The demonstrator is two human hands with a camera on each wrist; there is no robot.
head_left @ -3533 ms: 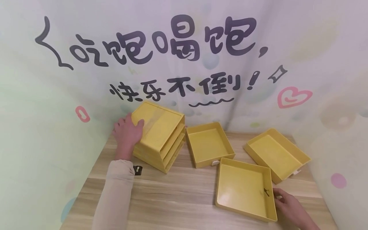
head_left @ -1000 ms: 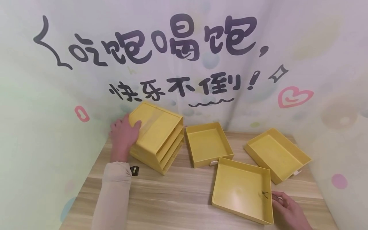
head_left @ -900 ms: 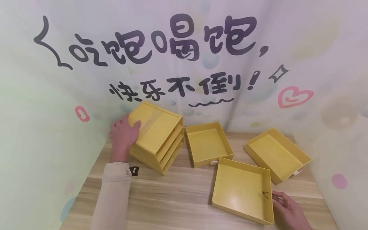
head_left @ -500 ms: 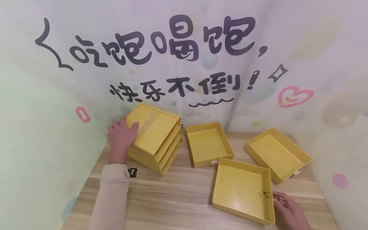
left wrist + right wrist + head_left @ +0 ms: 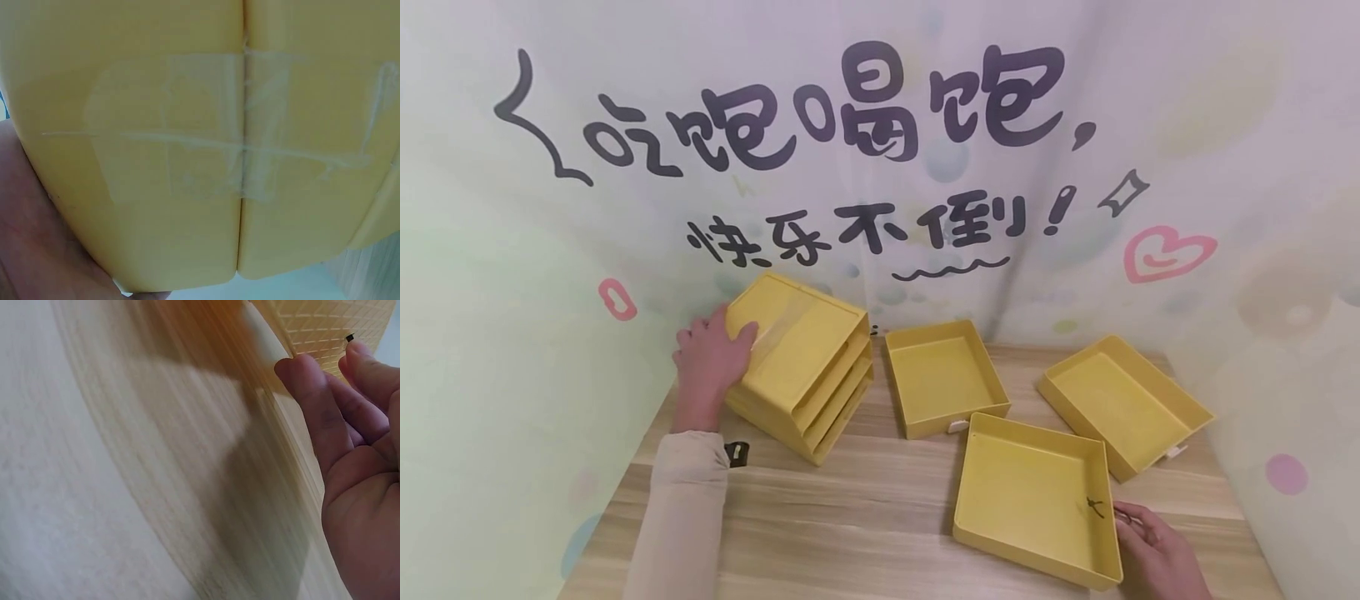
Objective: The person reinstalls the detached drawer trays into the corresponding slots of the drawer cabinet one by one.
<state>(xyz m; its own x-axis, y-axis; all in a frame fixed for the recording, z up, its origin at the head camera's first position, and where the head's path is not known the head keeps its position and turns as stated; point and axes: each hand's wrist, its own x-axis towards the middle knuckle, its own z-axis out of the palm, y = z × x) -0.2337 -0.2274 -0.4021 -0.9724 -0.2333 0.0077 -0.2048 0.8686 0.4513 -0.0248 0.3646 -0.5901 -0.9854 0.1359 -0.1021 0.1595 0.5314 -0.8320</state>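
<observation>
In the head view my left hand grips the back left corner of a yellow drawer cabinet, thumb on top and fingers down the side. Open slots show on the cabinet's right face. Clear tape crosses its seams in the left wrist view. At the front right lies a yellow drawer, with a thin black cord poking through its right wall. Outside that wall my right hand pinches the cord's dark loop. The right wrist view shows a black bit by a fingertip, near the drawer's grid-patterned face.
Another yellow drawer lies beside the cabinet, and a third drawer lies at the back right. Both have small white tabs. The wooden table meets printed cloth walls behind and at the sides.
My left hand and the cabinet have shifted left and a little towards me. The front drawer has moved only slightly, with my right hand staying at its right wall.
</observation>
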